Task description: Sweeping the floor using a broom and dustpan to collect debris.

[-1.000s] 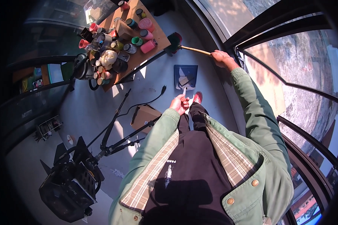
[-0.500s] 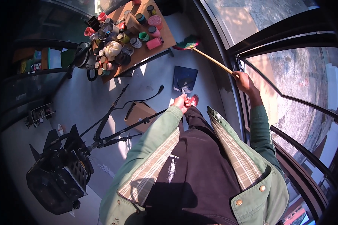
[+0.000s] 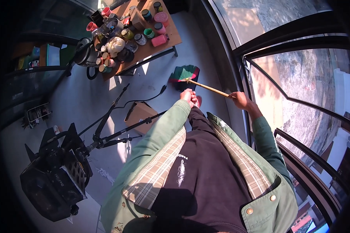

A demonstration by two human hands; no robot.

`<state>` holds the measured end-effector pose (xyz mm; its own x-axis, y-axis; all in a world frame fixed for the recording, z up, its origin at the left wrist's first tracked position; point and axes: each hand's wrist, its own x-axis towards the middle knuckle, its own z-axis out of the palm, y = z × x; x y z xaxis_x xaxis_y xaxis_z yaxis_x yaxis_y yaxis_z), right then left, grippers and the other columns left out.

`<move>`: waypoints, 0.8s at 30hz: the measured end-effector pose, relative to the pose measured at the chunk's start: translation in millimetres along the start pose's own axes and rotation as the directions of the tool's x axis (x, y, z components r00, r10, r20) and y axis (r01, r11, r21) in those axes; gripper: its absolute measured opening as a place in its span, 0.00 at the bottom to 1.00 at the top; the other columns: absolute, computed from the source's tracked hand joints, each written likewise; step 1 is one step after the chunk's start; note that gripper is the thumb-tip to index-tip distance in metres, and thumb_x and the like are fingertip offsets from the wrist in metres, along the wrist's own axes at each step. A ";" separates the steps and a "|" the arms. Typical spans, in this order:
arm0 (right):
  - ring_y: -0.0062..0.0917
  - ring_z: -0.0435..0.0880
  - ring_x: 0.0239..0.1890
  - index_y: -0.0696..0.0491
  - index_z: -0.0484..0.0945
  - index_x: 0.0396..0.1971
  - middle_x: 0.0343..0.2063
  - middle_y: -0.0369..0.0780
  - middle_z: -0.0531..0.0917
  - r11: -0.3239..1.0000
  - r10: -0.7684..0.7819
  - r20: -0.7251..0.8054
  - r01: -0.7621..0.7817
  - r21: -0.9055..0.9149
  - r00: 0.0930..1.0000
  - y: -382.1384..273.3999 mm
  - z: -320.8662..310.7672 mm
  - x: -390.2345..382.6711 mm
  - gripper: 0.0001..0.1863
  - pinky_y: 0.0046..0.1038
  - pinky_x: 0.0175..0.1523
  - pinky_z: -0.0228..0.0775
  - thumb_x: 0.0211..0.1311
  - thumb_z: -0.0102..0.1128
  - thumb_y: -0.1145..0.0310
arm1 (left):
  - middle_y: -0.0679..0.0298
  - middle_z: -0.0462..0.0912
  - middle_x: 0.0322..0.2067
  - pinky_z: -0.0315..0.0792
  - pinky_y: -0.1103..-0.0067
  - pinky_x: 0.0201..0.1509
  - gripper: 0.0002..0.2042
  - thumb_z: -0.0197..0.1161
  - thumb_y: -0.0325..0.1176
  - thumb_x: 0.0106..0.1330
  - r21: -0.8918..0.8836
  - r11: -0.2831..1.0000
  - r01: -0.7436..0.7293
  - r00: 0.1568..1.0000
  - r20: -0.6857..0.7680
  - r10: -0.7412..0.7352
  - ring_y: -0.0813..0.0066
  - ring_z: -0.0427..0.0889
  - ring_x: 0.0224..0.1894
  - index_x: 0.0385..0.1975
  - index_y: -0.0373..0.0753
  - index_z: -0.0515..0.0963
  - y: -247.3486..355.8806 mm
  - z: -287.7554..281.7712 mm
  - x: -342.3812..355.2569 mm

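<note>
My right hand (image 3: 242, 101) is closed round the wooden handle of a broom (image 3: 210, 89). The broom's green and red bristles spread over a dark blue dustpan (image 3: 196, 80), hiding most of it. Closed fingers of my left hand (image 3: 188, 97) grip the dustpan's handle, which is mostly covered by the hand. The pan is low, just ahead of my red shoe (image 3: 198, 101). Whether the bristles touch the pan cannot be told from here.
Crowded with paint jars and tubs, a wooden table (image 3: 171, 33) stands ahead. A black tripod-like stand (image 3: 116, 136), a cardboard box (image 3: 138, 113) and a black cable with a plug (image 3: 157, 91) are on the left. Dark-framed glass panels (image 3: 268, 81) line the right.
The broom has swung left and nearer, from beside the table to over the dustpan. My right hand moved left and closer with it. My left hand still grips the dustpan.
</note>
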<state>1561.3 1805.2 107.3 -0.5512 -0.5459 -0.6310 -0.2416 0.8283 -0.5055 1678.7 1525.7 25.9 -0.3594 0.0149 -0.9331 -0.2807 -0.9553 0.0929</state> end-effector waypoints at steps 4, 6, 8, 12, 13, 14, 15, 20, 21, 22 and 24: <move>0.43 0.82 0.47 0.61 0.79 0.45 0.40 0.52 0.83 0.985 -0.027 -0.076 0.040 0.168 0.997 -33.1 -0.9 -85.8 0.14 0.34 0.51 0.75 0.60 0.53 0.80 | 0.67 0.67 0.20 0.55 0.81 0.16 0.07 0.51 0.30 0.63 -0.051 0.999 -0.001 1.000 -0.005 0.001 0.81 0.61 0.14 0.23 0.40 0.65 -2.7 -14.7 -2.2; 0.44 0.82 0.46 0.62 0.80 0.44 0.40 0.52 0.83 0.984 -0.040 -0.110 0.058 0.168 0.993 -52.4 -7.0 -98.9 0.13 0.34 0.51 0.75 0.60 0.53 0.80 | 0.67 0.66 0.19 0.55 0.81 0.16 0.07 0.50 0.30 0.63 -0.081 0.996 0.022 1.000 -0.012 -0.024 0.81 0.61 0.14 0.24 0.40 0.65 -5.6 -25.0 -4.6; 0.44 0.82 0.46 0.62 0.79 0.44 0.40 0.52 0.83 0.977 -0.151 -0.165 0.172 0.122 0.975 -68.9 -10.9 -98.9 0.13 0.34 0.51 0.75 0.60 0.52 0.80 | 0.67 0.66 0.20 0.55 0.81 0.16 0.06 0.50 0.31 0.63 -0.061 0.998 0.004 1.000 -0.029 -0.005 0.81 0.61 0.14 0.24 0.40 0.65 -7.0 -36.3 -9.3; 0.44 0.82 0.46 0.61 0.79 0.45 0.40 0.53 0.82 0.971 -0.231 -0.173 0.239 0.025 0.957 -85.5 -9.0 -50.1 0.14 0.34 0.52 0.75 0.60 0.52 0.80 | 0.67 0.66 0.20 0.55 0.81 0.15 0.06 0.49 0.32 0.63 -0.087 0.996 -0.020 0.995 -0.100 0.011 0.81 0.60 0.14 0.25 0.41 0.65 -6.8 -53.7 -20.6; 0.44 0.81 0.47 0.61 0.79 0.45 0.41 0.53 0.82 0.971 -0.235 -0.156 0.240 0.016 0.959 -86.5 -7.8 -31.0 0.14 0.35 0.52 0.74 0.60 0.52 0.80 | 0.67 0.66 0.20 0.55 0.81 0.15 0.05 0.49 0.31 0.62 -0.108 0.994 -0.017 0.994 -0.105 0.005 0.81 0.61 0.13 0.25 0.41 0.65 -5.6 -57.4 -23.6; 0.45 0.81 0.47 0.60 0.79 0.45 0.41 0.53 0.82 0.968 -0.246 -0.141 0.250 0.009 0.959 -86.7 -4.7 -10.7 0.14 0.36 0.52 0.74 0.60 0.52 0.80 | 0.67 0.66 0.19 0.55 0.81 0.15 0.05 0.49 0.31 0.62 -0.104 0.994 -0.031 0.993 -0.116 0.019 0.81 0.60 0.13 0.24 0.41 0.65 -4.3 -61.7 -26.5; 0.45 0.81 0.48 0.60 0.79 0.46 0.42 0.53 0.82 0.972 -0.237 -0.105 0.236 -0.019 0.966 -86.4 -0.5 11.4 0.14 0.37 0.53 0.74 0.61 0.52 0.78 | 0.67 0.66 0.19 0.55 0.81 0.15 0.05 0.49 0.31 0.62 -0.104 0.993 -0.052 0.991 -0.127 0.039 0.81 0.60 0.13 0.24 0.41 0.65 -1.7 -65.0 -28.6; 0.47 0.81 0.46 0.58 0.78 0.47 0.40 0.53 0.82 0.936 -0.313 -0.093 0.290 -0.197 0.945 -81.9 40.0 121.9 0.15 0.40 0.51 0.74 0.64 0.48 0.73 | 0.69 0.66 0.18 0.54 0.81 0.15 0.06 0.50 0.30 0.61 -0.116 0.991 -0.067 0.987 -0.155 0.049 0.82 0.60 0.12 0.23 0.42 0.64 7.2 -80.2 -33.5; 0.47 0.80 0.46 0.58 0.78 0.47 0.40 0.53 0.82 0.949 -0.240 -0.066 0.220 -0.225 0.969 -80.2 50.6 132.1 0.15 0.40 0.51 0.74 0.64 0.47 0.72 | 0.68 0.66 0.19 0.53 0.81 0.15 0.07 0.50 0.30 0.62 -0.130 0.989 -0.073 0.983 -0.175 0.050 0.82 0.59 0.13 0.22 0.42 0.64 7.4 -82.4 -33.9; 0.47 0.81 0.46 0.57 0.78 0.47 0.39 0.53 0.82 0.946 -0.235 -0.028 0.222 -0.237 0.972 -79.4 58.0 139.2 0.15 0.41 0.51 0.74 0.64 0.47 0.71 | 0.68 0.66 0.19 0.53 0.81 0.15 0.07 0.51 0.30 0.62 -0.145 0.985 -0.089 0.986 -0.154 0.066 0.82 0.59 0.13 0.22 0.42 0.64 7.0 -84.4 -34.7; 0.47 0.81 0.45 0.57 0.78 0.47 0.38 0.53 0.82 0.945 -0.138 0.065 0.151 -0.291 0.988 -80.9 63.9 142.4 0.16 0.41 0.50 0.75 0.63 0.46 0.70 | 0.67 0.66 0.20 0.53 0.81 0.15 0.07 0.51 0.30 0.62 -0.176 0.977 -0.124 0.982 -0.165 0.095 0.82 0.59 0.13 0.22 0.42 0.64 7.2 -86.8 -36.1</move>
<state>1553.4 1652.4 20.7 -0.4596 -0.6621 -0.5919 -0.5437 0.7368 -0.4019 1766.9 1492.7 30.1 -0.2325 -0.1247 -0.9646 -0.0730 -0.9867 0.1451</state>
